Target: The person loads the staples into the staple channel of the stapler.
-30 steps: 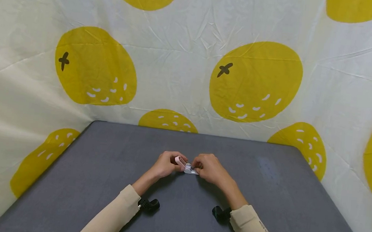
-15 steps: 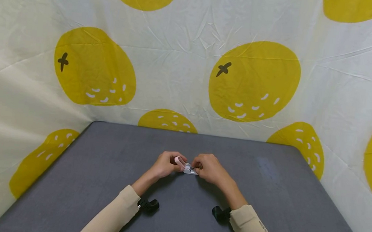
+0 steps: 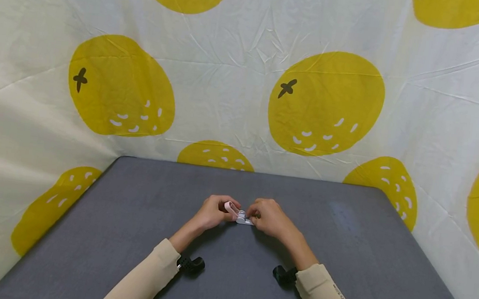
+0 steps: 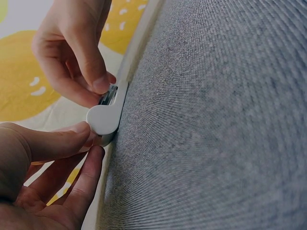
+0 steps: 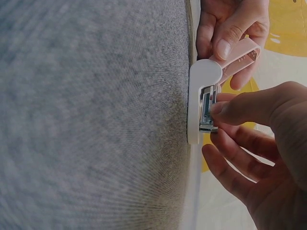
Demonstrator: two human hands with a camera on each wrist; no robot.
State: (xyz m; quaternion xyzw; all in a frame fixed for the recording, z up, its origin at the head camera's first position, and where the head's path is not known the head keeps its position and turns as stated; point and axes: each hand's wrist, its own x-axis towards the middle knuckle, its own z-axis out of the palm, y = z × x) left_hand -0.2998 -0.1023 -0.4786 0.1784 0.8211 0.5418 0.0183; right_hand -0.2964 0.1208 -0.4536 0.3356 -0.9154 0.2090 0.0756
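Observation:
A small stapler with a white body [image 5: 205, 73] rests on the grey table between both hands. Its pink top arm [image 5: 245, 48] is swung up and back from the round hinge end. Along the base lies the exposed metal magazine [image 5: 207, 108]. My left hand [image 3: 212, 212] pinches the hinge end beside the pink arm, its thumb on the near side. Thumb and fingers of my right hand [image 3: 271, 217] pinch the metal magazine at the other end. Whether staples lie in the magazine is hidden by the right fingertips.
The grey table [image 3: 226, 275] reaches back to a hanging white curtain [image 3: 227, 94] printed with yellow fruit. Black wrist cameras jut inward below each hand, the left camera [image 3: 194, 265] and the right camera [image 3: 283, 276]. Beige sleeves cover both forearms.
Both hands and the stapler stay in almost the same place. The right fingers shift only very slightly at the metal magazine, and the head view drifts a little.

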